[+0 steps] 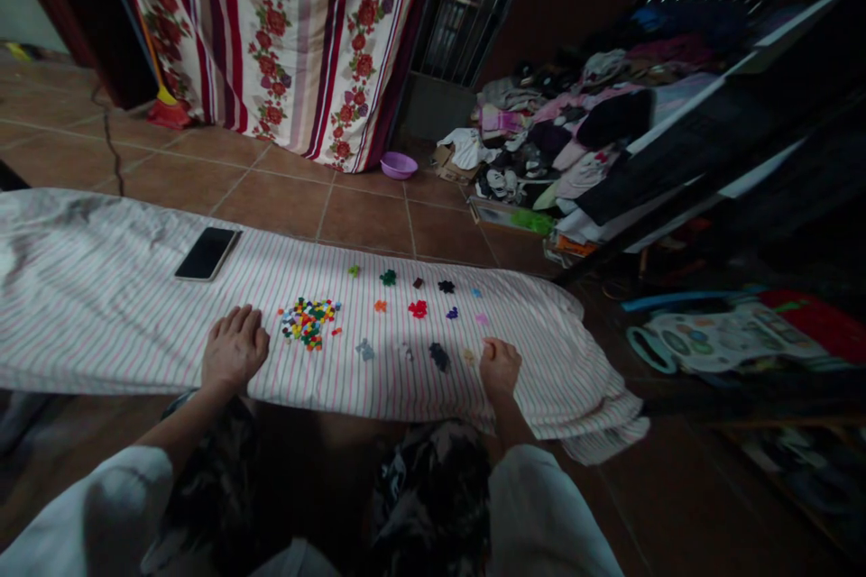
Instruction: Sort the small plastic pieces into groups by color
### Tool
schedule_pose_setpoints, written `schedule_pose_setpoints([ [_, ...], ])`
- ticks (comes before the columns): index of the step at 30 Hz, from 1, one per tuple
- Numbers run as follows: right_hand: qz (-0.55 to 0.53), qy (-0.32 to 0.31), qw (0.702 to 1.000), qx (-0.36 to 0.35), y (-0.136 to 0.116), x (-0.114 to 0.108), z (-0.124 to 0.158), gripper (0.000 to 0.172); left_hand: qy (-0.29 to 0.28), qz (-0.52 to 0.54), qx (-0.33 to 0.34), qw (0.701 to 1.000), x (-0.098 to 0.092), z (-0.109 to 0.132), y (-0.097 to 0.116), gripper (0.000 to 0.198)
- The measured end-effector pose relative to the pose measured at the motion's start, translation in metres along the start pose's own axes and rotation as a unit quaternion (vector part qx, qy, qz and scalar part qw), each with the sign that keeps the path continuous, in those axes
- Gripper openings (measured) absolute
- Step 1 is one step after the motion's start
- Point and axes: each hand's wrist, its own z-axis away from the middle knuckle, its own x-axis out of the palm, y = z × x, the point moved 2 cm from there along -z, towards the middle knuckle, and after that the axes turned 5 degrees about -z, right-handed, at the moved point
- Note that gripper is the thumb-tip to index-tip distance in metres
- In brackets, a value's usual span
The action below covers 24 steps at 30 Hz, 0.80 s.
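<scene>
My left hand (234, 348) lies palm down on the striped cloth, fingers stretched forward and slightly apart, left of a mixed heap of small coloured pieces (309, 321). Close to the beige pieces (469, 357), my right hand (499, 366) rests with its fingers curled in; anything inside it is hidden. Between the hands are small one-colour piles: red pieces (418, 309), orange pieces (380, 306), dark green pieces (388, 278), black pieces (446, 287), dark grey pieces (439, 356), light grey pieces (365, 349) and pink pieces (481, 318). The pieces are too small to identify.
A phone (207, 253) lies at the far left on the striped cloth (122, 288). Beyond it are a floral curtain (271, 36), a purple basin (399, 165) and a red broom (169, 112). Heaped clothes (541, 126) and a white plastic toy (717, 338) are at right.
</scene>
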Motion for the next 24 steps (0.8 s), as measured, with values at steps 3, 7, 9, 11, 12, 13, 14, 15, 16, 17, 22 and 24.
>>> schedule_pose_setpoints([
  [3, -0.015, 0.005, 1.000, 0.007, 0.002, 0.000, 0.000, 0.020, -0.007, 0.004, -0.007, 1.000, 0.001, 0.000, 0.000, 0.042],
  [7, -0.020, -0.003, 1.000, 0.016, 0.004, 0.002, -0.001, 0.022, -0.010, 0.006, -0.005, 1.000, 0.000, 0.000, 0.000, 0.042],
  [9, -0.021, -0.002, 1.000, 0.019, 0.003, 0.002, -0.001, 0.022, -0.006, 0.005, -0.006, 1.000, 0.000, 0.000, 0.000, 0.042],
  [11, -0.026, 0.004, 1.000, 0.017, 0.001, 0.000, -0.002, 0.024, -0.003, 0.006, -0.008, 1.000, 0.000, 0.000, 0.000, 0.042],
  [12, -0.030, 0.009, 0.999, 0.014, 0.000, -0.001, -0.002, 0.025, -0.003, 0.008, -0.008, 1.000, 0.000, 0.000, 0.000, 0.042],
  [13, -0.033, 0.014, 0.999, 0.011, -0.002, -0.003, -0.003, 0.027, -0.003, 0.011, -0.009, 1.000, 0.000, 0.000, 0.000, 0.042],
  [14, -0.036, 0.019, 0.999, 0.007, -0.003, -0.005, -0.003, 0.029, -0.004, 0.016, -0.009, 1.000, 0.000, 0.000, 0.000, 0.042],
  [15, -0.038, 0.025, 0.999, 0.004, -0.005, -0.007, -0.004, 0.030, -0.005, 0.020, -0.010, 1.000, 0.000, 0.000, 0.000, 0.042],
  [16, -0.037, 0.031, 0.999, 0.001, -0.007, -0.010, -0.004, 0.031, -0.005, 0.024, -0.011, 1.000, 0.000, 0.000, 0.000, 0.042],
  [17, -0.033, 0.039, 0.999, -0.002, -0.009, -0.012, -0.005, 0.031, -0.004, 0.027, -0.011, 1.000, 0.000, 0.000, 0.000, 0.042],
  [22, -0.016, 0.077, 0.997, -0.014, -0.032, -0.019, -0.010, 0.036, -0.010, 0.027, -0.010, 1.000, -0.001, 0.000, 0.000, 0.043],
  [24, -0.028, 0.071, 0.997, -0.029, -0.049, -0.019, -0.011, 0.038, -0.013, 0.021, -0.011, 1.000, -0.001, 0.000, 0.001, 0.042],
])
